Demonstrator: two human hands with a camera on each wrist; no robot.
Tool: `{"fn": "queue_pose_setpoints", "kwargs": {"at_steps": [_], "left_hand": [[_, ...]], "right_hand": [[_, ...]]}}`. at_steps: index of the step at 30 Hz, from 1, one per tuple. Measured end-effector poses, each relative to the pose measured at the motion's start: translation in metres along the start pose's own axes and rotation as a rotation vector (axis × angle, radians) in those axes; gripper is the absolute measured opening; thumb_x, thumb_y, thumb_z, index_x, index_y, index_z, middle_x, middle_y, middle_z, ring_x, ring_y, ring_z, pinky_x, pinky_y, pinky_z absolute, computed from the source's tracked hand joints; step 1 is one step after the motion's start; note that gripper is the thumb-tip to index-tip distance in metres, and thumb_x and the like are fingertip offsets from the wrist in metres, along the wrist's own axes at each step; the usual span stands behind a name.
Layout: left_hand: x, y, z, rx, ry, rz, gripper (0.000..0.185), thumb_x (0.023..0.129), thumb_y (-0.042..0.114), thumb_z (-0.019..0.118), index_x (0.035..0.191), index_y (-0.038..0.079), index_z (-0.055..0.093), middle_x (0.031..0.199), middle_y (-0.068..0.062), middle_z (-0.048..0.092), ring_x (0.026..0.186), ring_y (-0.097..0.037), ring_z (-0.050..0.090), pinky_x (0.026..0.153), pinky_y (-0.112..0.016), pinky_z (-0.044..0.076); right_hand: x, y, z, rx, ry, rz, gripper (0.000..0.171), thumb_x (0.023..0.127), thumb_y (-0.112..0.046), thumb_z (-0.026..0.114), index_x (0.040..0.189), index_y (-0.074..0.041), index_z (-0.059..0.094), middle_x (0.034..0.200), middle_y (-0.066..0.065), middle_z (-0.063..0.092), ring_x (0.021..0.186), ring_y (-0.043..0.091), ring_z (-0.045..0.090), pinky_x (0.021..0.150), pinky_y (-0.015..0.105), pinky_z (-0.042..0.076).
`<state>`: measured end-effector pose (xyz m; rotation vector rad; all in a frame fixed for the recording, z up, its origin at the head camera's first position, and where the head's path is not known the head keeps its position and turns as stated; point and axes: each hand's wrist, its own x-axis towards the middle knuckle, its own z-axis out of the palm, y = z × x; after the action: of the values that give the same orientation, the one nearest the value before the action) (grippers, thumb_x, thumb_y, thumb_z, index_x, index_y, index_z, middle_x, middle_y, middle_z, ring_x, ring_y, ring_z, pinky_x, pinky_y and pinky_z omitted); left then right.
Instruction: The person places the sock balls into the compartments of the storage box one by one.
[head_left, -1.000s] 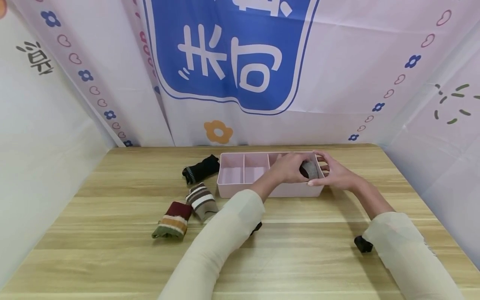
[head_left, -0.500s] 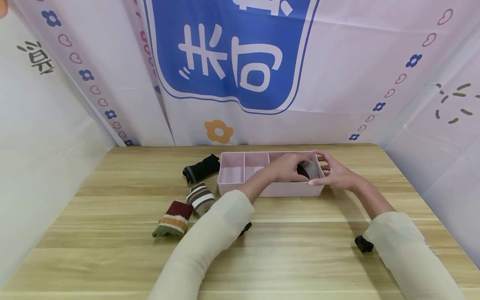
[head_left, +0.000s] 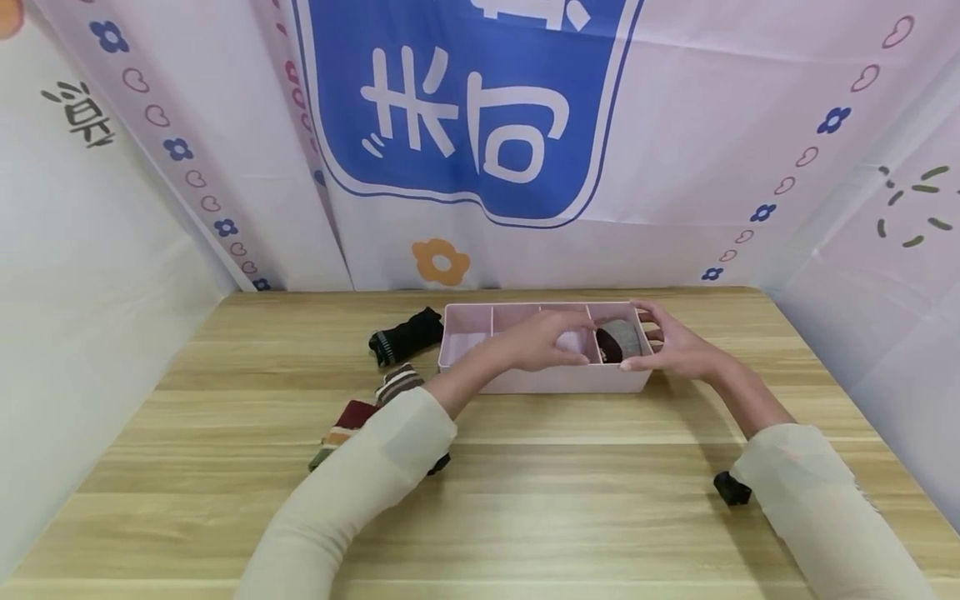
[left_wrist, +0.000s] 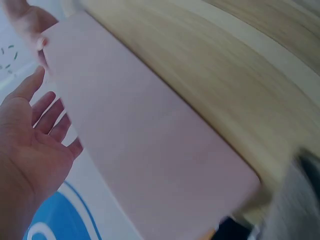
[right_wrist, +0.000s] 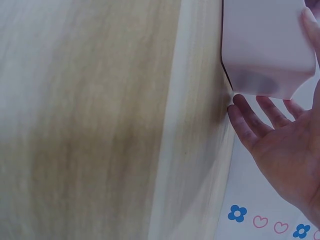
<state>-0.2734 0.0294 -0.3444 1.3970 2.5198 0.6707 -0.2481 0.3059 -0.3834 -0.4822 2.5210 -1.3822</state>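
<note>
A pink divided storage box (head_left: 570, 382) stands toward the back of the table. In its rightmost compartment sits a rolled sock (head_left: 622, 338), grey with a dark part. My left hand (head_left: 542, 340) is over the middle compartments, thumb and fingers spread apart with nothing between them; the left wrist view shows its fingers (left_wrist: 49, 120) loosely bent beside the box rim. My right hand (head_left: 672, 347) holds the right end of the box, thumb on the front rim. In the right wrist view its fingers (right_wrist: 245, 122) reach around the end wall.
Left of the box lies a black rolled sock (head_left: 408, 336). Nearer to me are a brown-and-white striped sock (head_left: 397, 382) and a red, orange and green sock (head_left: 352, 415), both partly covered by my left sleeve (head_left: 360, 492). A printed cloth (head_left: 697, 167) hangs behind the table.
My left hand has let go of the grey and dark sock in the right compartment and drawn back left, its fingers opening. The right hand stays on the box end.
</note>
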Motion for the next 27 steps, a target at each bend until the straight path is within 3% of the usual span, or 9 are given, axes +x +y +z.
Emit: {"fn": "queue_pose_setpoints", "kwargs": {"at_steps": [10,15,27], "left_hand": [[-0.050,-0.015,-0.025,-0.037,0.117,-0.074,0.055,0.100,0.021,0.069,0.148,0.000,0.053,0.150,-0.015,0.055,0.143,-0.029,0.047,0.120,-0.040,0.035],[-0.076,-0.028,-0.033,-0.057,0.178,-0.076,0.053,0.100,0.020,0.070,0.146,-0.001,0.055,0.148,-0.016,0.057,0.140,-0.031,0.049,0.117,-0.044,0.039],[-0.138,-0.055,-0.052,-0.092,0.330,-0.154,0.053,0.097,0.016,0.074,0.144,-0.002,0.057,0.146,-0.019,0.058,0.133,-0.039,0.053,0.111,-0.054,0.043]], "right_hand": [[0.001,0.002,0.000,-0.034,0.004,0.011,0.108,0.086,-0.013,0.082,0.163,-0.002,0.008,0.159,0.036,0.023,0.140,0.061,0.034,0.112,0.067,0.036],[0.001,0.002,0.000,-0.027,0.006,0.012,0.108,0.086,-0.013,0.082,0.163,-0.002,0.008,0.159,0.036,0.023,0.140,0.061,0.034,0.112,0.067,0.037],[0.001,0.002,-0.001,-0.049,-0.001,0.014,0.109,0.086,-0.014,0.082,0.164,-0.002,0.006,0.158,0.037,0.024,0.139,0.062,0.035,0.110,0.068,0.038]]}}
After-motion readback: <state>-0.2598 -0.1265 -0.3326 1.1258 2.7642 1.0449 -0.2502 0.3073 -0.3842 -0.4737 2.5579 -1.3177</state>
